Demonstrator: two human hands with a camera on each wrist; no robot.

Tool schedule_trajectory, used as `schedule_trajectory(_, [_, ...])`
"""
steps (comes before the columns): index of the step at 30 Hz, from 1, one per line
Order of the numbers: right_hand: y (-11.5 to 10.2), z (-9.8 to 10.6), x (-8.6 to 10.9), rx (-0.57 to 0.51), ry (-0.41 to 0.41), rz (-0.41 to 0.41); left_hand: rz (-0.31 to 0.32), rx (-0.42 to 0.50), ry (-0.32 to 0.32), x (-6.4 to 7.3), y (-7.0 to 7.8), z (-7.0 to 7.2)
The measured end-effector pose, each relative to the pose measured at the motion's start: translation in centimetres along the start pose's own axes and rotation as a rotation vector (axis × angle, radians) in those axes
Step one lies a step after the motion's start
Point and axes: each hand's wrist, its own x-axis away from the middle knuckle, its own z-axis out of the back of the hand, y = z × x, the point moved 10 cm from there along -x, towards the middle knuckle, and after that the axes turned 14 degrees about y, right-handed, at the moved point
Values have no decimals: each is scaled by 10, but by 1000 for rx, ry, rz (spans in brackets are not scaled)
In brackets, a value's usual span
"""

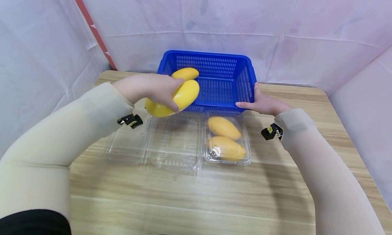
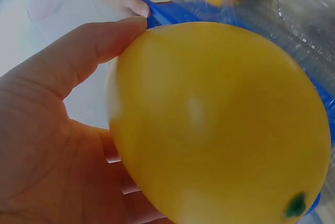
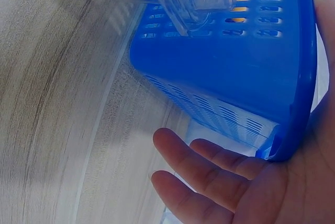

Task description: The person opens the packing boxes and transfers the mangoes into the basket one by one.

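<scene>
In the head view my left hand (image 1: 162, 88) grips a yellow mango (image 1: 187, 94) above the near left side of a blue basket (image 1: 214, 109). Its thumb lies along the near side of the fruit, and in the left wrist view the mango (image 2: 209, 114) shows a small green stem spot. One more mango (image 1: 185, 73) is inside the basket at the left. At the basket's near right corner, my right hand (image 1: 266, 104) rests against the rim, its thumb along the front edge. The right wrist view shows this hand's other fingers (image 3: 204, 174) loosely extended outside the basket.
An opened clear plastic clamshell box lies before the basket, its tray (image 1: 176, 143) beside its flat lid (image 1: 128, 146). To the right, another clear box (image 1: 228, 161) holds two mangoes (image 1: 225, 128). Cloth walls (image 1: 232, 20) surround the wooden table (image 1: 196, 197).
</scene>
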Motion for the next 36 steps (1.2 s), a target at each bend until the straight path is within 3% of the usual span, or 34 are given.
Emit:
schedule_trajectory(16, [0, -1, -2, -12, -6, 0, 36, 56, -10, -19, -8, 18])
schedule_trajectory(36, [3, 0, -1, -20, -1, -12, 33, 63, -13, -36, -15, 23])
